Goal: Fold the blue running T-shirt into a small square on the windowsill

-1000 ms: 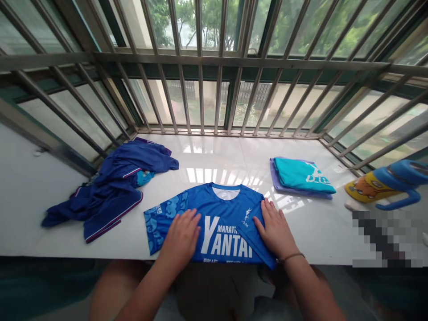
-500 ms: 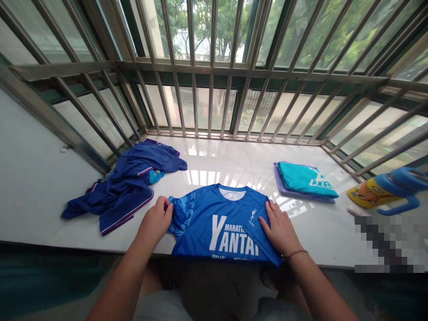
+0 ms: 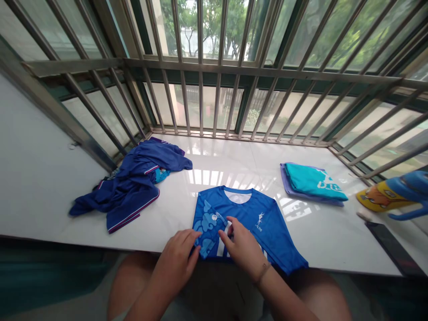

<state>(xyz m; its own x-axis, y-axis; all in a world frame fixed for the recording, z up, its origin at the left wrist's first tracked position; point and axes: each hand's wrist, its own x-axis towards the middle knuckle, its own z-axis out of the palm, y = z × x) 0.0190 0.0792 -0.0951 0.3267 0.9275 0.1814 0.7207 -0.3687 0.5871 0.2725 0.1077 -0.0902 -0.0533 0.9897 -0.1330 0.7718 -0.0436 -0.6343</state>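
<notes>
A blue T-shirt (image 3: 245,207) with white lettering lies front up at the near edge of the white ledge. Its patterned sleeve (image 3: 205,225) is folded inward over the left part of the front, while the other sleeve (image 3: 289,249) slants out to the right. My left hand (image 3: 180,254) is at the lower left edge of the shirt by the folded sleeve, thumb and fingers apart. Over the middle of the shirt is my right hand (image 3: 244,249), open, index finger and thumb spread. It hides much of the lettering.
A heap of dark blue clothes (image 3: 133,178) lies on the ledge (image 3: 234,156) at left. At right are a folded turquoise shirt (image 3: 307,180) on a purple one, a yellow and blue bottle (image 3: 384,194) and a dark phone (image 3: 394,247). Metal bars (image 3: 217,102) close off the window.
The patterned sleeve has gone from sticking out left to lying folded over the front. My right hand has left the shirt's right shoulder for its middle; the right sleeve now spreads outward.
</notes>
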